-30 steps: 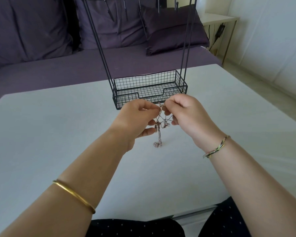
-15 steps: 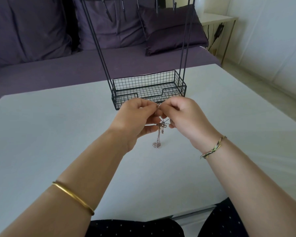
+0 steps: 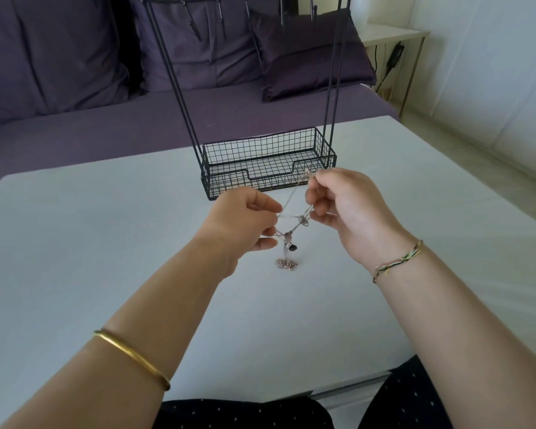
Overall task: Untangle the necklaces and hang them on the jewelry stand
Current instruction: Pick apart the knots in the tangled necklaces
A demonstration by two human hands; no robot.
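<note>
A dark purple sofa with plump matching cushions (image 3: 75, 66) fills the background behind a broad white table (image 3: 99, 249). On the table's far half stands a black wire jewelry stand (image 3: 260, 151), its mesh basket base carrying thin uprights to a hooked bar at the top edge of the view. Just in front of the basket, the left hand (image 3: 240, 226) has its fingers curled, thumb and forefinger pinching thin chain strands. The right hand (image 3: 348, 209) pinches a chain end between thumb and forefinger, lifted near the basket's front rim, with its lower fingers curled by other strands. The tangled silver and rose-coloured metal necklaces (image 3: 302, 219) stretch between both hands, knotted mid-span. Their loose end hangs down, coiling on the table. A plain gold bangle (image 3: 133, 357) circles the left forearm, a thin braided multicoloured bracelet (image 3: 396, 263) the right wrist, and a small dark pendant (image 3: 292, 248) dangles below the knot.
</note>
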